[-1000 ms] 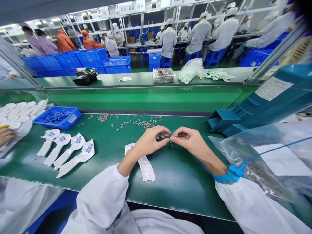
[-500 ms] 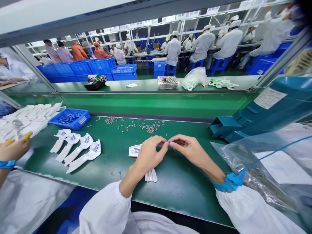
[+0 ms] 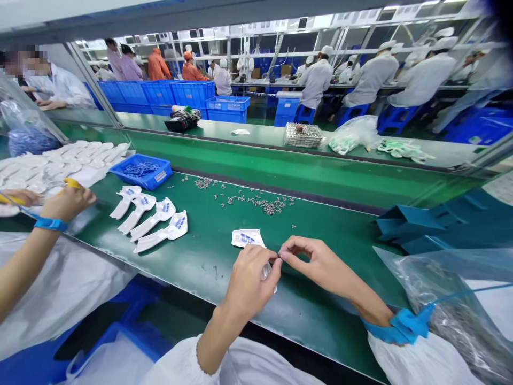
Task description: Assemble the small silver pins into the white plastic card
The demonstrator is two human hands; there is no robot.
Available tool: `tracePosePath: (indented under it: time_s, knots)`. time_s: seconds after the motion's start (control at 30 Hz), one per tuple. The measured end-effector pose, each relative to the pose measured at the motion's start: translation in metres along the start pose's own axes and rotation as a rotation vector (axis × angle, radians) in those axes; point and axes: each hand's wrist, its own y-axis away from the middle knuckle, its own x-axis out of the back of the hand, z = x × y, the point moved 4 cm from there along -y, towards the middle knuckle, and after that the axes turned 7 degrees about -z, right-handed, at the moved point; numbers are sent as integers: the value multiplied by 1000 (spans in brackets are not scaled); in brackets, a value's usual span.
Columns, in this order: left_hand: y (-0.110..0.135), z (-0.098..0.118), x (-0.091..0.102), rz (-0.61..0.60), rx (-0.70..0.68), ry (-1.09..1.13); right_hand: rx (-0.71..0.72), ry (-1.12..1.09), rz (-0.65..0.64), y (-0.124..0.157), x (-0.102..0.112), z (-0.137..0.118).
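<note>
My left hand (image 3: 256,280) and my right hand (image 3: 316,262) meet at their fingertips over the green bench top (image 3: 208,267). Between them they pinch a tiny metal part (image 3: 278,256), barely visible. A white printed card (image 3: 246,239) lies just beyond my left hand, its lower part hidden by the hand. A small clear piece (image 3: 266,271) shows under my left fingers. Several small metal parts (image 3: 260,204) are scattered farther up the bench.
Several white moulded pieces (image 3: 154,224) and a blue tray (image 3: 140,171) lie to the left. A co-worker's hand (image 3: 68,203) with a blue wristband holds a yellow-handled tool. A teal chute (image 3: 420,224) and a plastic bag (image 3: 452,299) are at right.
The view has swung, so the bench runs more diagonally and my hands sit lower. The co-worker's arm shows more fully at left. My fingertips stay pinched together.
</note>
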Motion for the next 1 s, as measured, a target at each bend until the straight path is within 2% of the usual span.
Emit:
tracePosePath:
  time_s: [0.1,0.23,0.33,0.63,0.9,1.0]
  knots:
    - [6,-8,-2,-6,-6,-124,-34,109,-37,-3,0,-10]
    - [12,-25,-12,-159,7,-226,-56,256,-227,-12,-14,-19]
    - [15,-32,-13,-219,-14,-194,-8,392,-298,-22,-25,-20]
    - [13,-33,-9,-242,-5,-107,42,407,-365,-31,-36,-20]
    - [13,-33,-9,-231,-12,-89,1,525,-363,-33,-34,-19]
    - [12,-33,-8,-230,-9,-76,-66,564,-354,-34,-34,-17]
